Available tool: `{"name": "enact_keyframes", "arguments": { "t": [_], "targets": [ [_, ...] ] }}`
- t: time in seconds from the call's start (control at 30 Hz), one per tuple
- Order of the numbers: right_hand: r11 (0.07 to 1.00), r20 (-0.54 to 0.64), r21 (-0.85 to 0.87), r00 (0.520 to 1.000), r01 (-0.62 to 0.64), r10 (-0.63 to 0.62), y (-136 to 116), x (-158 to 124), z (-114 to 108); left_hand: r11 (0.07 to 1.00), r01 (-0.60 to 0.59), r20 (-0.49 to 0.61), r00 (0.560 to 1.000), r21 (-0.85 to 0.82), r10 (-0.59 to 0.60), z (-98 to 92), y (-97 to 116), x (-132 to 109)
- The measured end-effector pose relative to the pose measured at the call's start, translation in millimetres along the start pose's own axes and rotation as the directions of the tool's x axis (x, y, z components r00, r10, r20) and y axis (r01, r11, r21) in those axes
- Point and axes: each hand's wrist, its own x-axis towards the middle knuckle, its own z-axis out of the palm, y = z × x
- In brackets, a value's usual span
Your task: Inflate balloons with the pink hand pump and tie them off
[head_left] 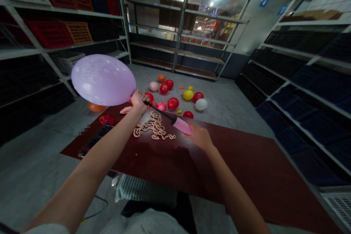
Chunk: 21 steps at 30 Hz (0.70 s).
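**Grey shirt right under the camera, purple balloon out left**

So the left hand is pinching the balloon's neck at the black tip of a pump, and the right hand is wrapped round the pink end. Balloon's up in the air by the far-left corner of the dark red surface. A tan squiggly tangle lies near the far edge. Surface runs well past the right arm. Beyond it, scattered balloons dot the floor before the far shelves.
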Motion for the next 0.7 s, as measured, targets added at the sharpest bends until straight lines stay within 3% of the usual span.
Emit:
{"name": "enact_keyframes", "arguments": {
  "t": [0.13, 0.27, 0.53, 0.7],
  "targets": [
    [0.99, 0.068, 0.138, 0.998, -0.012, 0.002, 4, 2, -9, 0.996, -0.063, -0.043, 0.997, -0.06, 0.06, 12.1, 6, -5],
    [0.977, 0.019, 0.213, 1.0, 0.018, -0.023, -1, 13, -18, 0.989, -0.105, -0.033, 0.994, -0.107, 0.102, 26.6, 6, -13],
    [0.995, -0.081, 0.086, 0.996, 0.045, -0.039, -47, 38, -34, 0.983, -0.164, 0.05, 0.984, -0.083, 0.169, 49.3, -37, -52],
    [0.998, -0.157, -0.063, 0.988, 0.003, -0.013, -61, 43, -33, 0.988, -0.135, 0.008, 0.991, -0.073, 0.136, 47.5, -37, -42]
  ]
}}
